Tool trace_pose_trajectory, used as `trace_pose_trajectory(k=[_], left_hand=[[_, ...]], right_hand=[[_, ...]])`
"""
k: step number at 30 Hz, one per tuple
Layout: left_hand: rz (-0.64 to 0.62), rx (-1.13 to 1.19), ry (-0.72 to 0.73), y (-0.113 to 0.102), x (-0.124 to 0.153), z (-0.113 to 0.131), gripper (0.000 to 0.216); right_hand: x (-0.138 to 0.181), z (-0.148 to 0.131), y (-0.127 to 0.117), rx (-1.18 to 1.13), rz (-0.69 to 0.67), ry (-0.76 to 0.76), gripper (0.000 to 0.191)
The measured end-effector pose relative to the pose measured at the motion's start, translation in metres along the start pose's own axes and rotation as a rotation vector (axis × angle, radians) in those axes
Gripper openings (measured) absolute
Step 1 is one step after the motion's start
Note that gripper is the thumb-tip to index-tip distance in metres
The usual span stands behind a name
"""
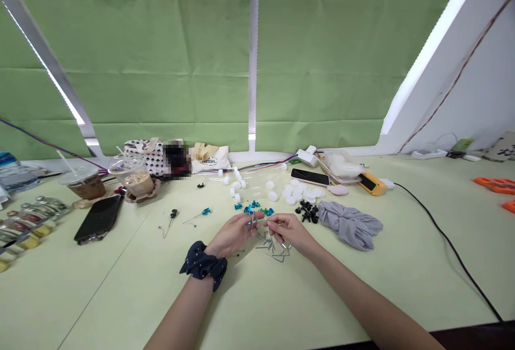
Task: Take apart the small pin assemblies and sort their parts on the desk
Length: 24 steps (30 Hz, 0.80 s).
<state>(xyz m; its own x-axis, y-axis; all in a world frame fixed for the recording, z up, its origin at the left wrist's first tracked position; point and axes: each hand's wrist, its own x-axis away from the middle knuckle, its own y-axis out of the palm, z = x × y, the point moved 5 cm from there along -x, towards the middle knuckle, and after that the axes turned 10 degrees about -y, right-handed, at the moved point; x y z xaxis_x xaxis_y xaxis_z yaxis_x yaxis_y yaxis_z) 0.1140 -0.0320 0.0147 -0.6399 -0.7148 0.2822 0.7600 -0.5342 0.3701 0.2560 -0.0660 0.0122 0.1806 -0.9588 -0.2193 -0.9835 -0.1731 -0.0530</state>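
Note:
My left hand [234, 233], with a dark dotted scrunchie [204, 267] on its wrist, is closed in a pinch on a small blue part on a thin metal pin [250, 220]. My right hand [290, 232] is closed too, its fingertips pinching a thin metal pin next to the left fingertips. Below both hands lies a small heap of bent metal pins [276, 250]. Several loose blue parts [256, 207] lie just beyond the fingers.
White caps [298, 193] and black parts [308, 212] lie beyond the hands, a grey cloth [349, 224] to the right. Two phones [99, 218] [310, 177], drink cups [134, 177], a black cable [444, 237] and orange scissors [495, 184] lie on the pale green table [120, 285].

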Motion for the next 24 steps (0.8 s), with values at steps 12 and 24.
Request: trace_pose_trajectory(k=[12,24], left_hand=[[0.071,-0.085,0.046,-0.007,-0.001,0.000,0.046],[0.231,0.016,0.164,-0.019,0.007,0.015,0.041]], right_hand=[[-0.002,0.004,-0.004,-0.003,0.046,0.002,0.042],[-0.002,0.002,-0.003,-0.013,0.056,0.016,0.042]])
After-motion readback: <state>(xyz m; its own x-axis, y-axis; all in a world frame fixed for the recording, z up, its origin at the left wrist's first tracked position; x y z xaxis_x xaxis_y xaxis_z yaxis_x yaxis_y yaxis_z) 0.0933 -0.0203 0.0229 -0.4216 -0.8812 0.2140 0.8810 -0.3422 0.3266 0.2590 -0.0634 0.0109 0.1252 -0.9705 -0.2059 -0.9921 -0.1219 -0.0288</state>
